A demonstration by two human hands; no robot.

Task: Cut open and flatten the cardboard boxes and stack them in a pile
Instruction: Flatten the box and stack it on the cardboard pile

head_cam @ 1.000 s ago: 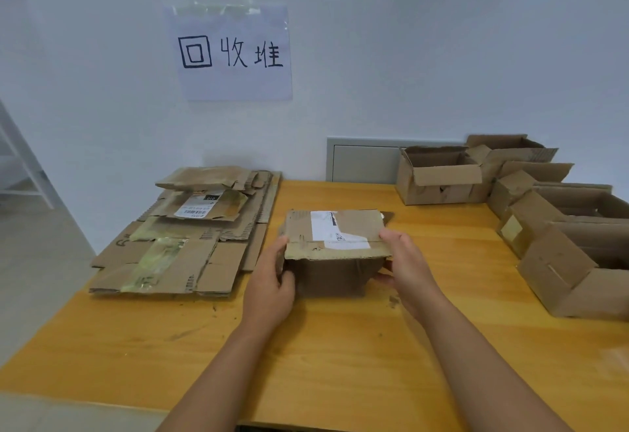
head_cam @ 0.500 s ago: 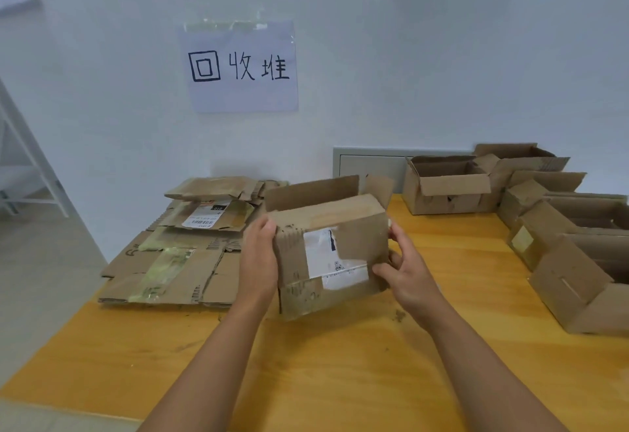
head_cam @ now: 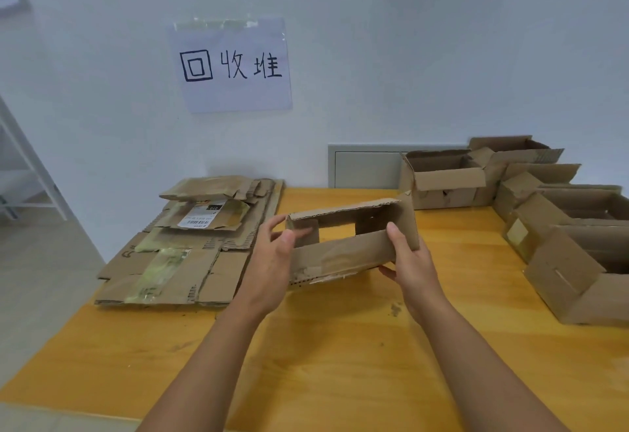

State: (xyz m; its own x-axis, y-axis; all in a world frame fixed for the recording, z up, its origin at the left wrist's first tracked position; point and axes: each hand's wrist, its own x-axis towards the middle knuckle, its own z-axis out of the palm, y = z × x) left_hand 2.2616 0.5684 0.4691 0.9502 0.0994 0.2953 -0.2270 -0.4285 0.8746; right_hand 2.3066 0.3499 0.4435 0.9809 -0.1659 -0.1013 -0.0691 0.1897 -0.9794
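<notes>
I hold a small brown cardboard box in the air over the middle of the wooden table. Both its ends are open, so the table shows through it. My left hand grips its left end, thumb on the near wall. My right hand grips the right end, thumb over the near wall and fingers beneath. A pile of flattened cardboard lies on the table's left part, just left of my left hand.
Several open, unflattened boxes crowd the table's right side and back right corner. A paper sign is taped to the white wall above the pile. A grey wall panel sits behind the table. Floor drops off at left.
The box was lifted off the table and turned. Its labelled face no longer shows; I now look through its open ends. Both hands stayed on its two ends.
</notes>
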